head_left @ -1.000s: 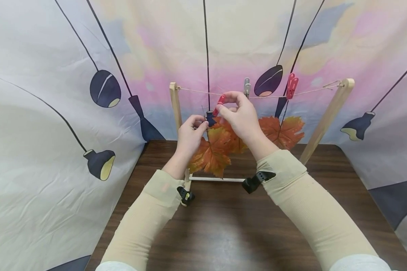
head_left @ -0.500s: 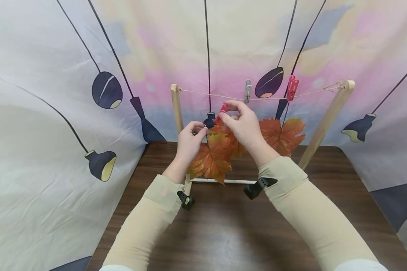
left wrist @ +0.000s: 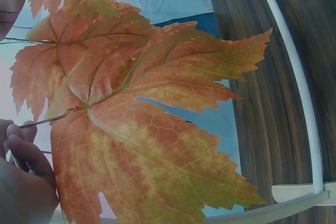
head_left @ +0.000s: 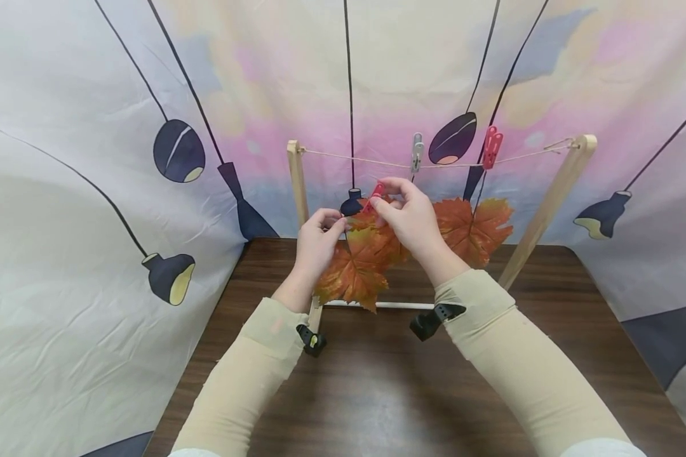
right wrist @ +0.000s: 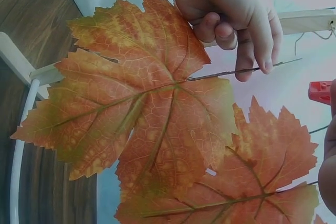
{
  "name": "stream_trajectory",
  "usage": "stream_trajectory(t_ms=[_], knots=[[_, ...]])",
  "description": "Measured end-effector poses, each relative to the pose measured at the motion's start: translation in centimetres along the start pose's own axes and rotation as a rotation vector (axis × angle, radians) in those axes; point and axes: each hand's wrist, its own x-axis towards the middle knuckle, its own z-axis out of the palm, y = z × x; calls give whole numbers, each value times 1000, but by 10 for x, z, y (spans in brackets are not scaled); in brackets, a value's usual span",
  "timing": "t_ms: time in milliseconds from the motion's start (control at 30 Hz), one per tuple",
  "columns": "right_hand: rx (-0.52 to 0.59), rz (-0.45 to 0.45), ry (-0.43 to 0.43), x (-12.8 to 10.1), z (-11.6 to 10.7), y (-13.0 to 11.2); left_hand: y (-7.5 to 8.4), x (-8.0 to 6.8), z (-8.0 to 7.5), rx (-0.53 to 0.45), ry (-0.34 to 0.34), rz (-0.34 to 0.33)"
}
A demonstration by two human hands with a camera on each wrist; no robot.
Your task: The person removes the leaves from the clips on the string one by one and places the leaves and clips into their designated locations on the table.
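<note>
My left hand (head_left: 314, 246) pinches the thin stem (right wrist: 220, 73) of an orange-and-green artificial maple leaf (head_left: 351, 276). The leaf hangs below those fingers and spreads broadly across the left wrist view. Between thumb and fingers of my right hand (head_left: 416, 222) is a red clothespin (head_left: 372, 198), tilted, below the string (head_left: 343, 156) and just right of the stem. Behind the held leaf, a second maple leaf (right wrist: 257, 182) hangs under a grey clothespin (head_left: 416, 153), partly covered by my right hand in the head view. A third leaf (head_left: 476, 230) hangs from another red clothespin (head_left: 492, 148).
The string runs between two wooden posts, the left post (head_left: 298, 184) and the right post (head_left: 549, 209). A white rod (head_left: 400, 306) joins the frame low down, over the brown wood-grain table (head_left: 371, 393). Printed cloth (head_left: 251, 76) surrounds the back and sides.
Both hands have come down a little. My right hand has carried the red clothespin from string height to below the string, and the held leaf has lowered with my left hand.
</note>
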Motion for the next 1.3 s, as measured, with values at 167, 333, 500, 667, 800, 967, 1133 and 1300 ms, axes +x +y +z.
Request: stream_trajectory(t_ms=[167, 333, 500, 667, 800, 967, 1133, 1300], knots=[[21, 10, -3, -6, -1, -7, -3, -1, 0, 10, -8, -6], [35, 16, 4, -12, 0, -17, 0, -4, -2, 6, -5, -17], [45, 38, 3, -13, 0, -12, 0, -6, -2, -8, 8, -19], [39, 61, 13, -17, -1, -12, -7, -5, -1, -4, 6, -26], [43, 71, 12, -15, -1, 0, -10, -6, 0, -15, -4, -34], [49, 69, 14, -11, -2, 17, -11, -7, 0, -26, -5, -35], [66, 66, 9, -12, -1, 23, -12, -9, 1, -13, -4, -51], [84, 85, 8, -15, -1, 27, -13, -11, 1, -3, -9, -61]])
